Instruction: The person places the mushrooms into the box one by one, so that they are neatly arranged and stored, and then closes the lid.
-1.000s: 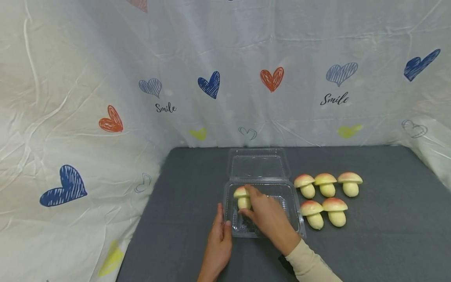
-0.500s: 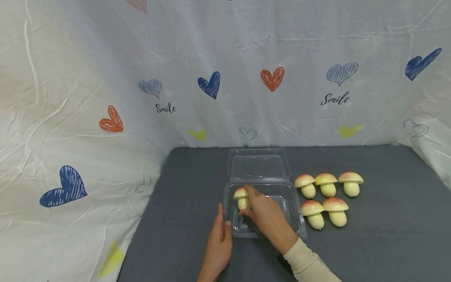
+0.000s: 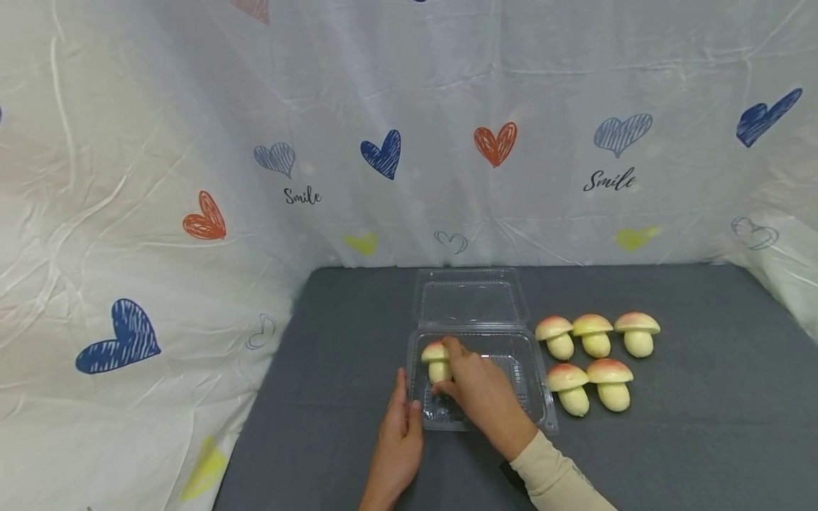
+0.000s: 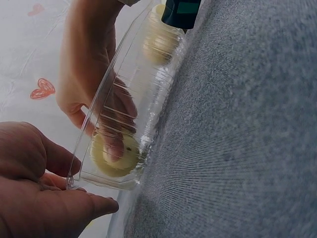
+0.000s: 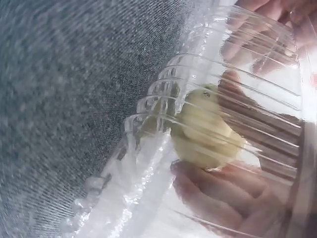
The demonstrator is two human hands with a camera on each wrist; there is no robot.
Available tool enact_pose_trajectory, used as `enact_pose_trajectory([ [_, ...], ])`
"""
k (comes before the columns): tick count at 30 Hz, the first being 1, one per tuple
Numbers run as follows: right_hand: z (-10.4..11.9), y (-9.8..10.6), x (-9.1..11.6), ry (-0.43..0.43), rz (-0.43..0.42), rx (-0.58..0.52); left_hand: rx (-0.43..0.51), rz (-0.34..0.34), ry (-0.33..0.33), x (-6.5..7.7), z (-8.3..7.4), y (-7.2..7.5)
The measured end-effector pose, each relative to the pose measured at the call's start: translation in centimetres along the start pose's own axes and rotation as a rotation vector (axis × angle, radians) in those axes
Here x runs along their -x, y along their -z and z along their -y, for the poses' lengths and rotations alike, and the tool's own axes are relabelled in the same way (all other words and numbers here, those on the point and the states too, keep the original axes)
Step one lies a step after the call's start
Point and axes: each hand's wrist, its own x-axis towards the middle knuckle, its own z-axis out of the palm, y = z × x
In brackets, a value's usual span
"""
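A clear plastic clamshell container [image 3: 524,419] stands with its lid folded back. Inside its left half is a toy mushroom [image 3: 437,363], cream-stemmed with a yellow-red cap. My right hand [image 3: 482,390] grips this mushroom from its right side, fingertips at the cap and thumb near the stem. Through the ribbed wall in the right wrist view, the mushroom [image 5: 205,131] shows between thumb and fingers. My left hand [image 3: 396,443] pinches the near-left corner of the container rim [image 4: 74,171], thumb on one side and fingers on the other.
Several more toy mushrooms [image 3: 612,383] lie in two rows on the grey tabletop [image 3: 703,440], right of the container. The raised lid [image 3: 471,298] leans back toward the white heart-printed curtain [image 3: 441,191]. A dark device [image 4: 181,14] sits at the right wrist.
The mushroom and my right fingers have shifted very slightly left inside the container. My left hand keeps its place, and the whole view has drifted a little.
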Motion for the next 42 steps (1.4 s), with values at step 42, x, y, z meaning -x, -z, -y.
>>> enact_pose_trajectory([
  [42, -1.9, 7.2, 3.0, 0.066, -0.096, -0.114, 0.055, 0.006, 0.045, -0.2, 0.2, -0.4],
])
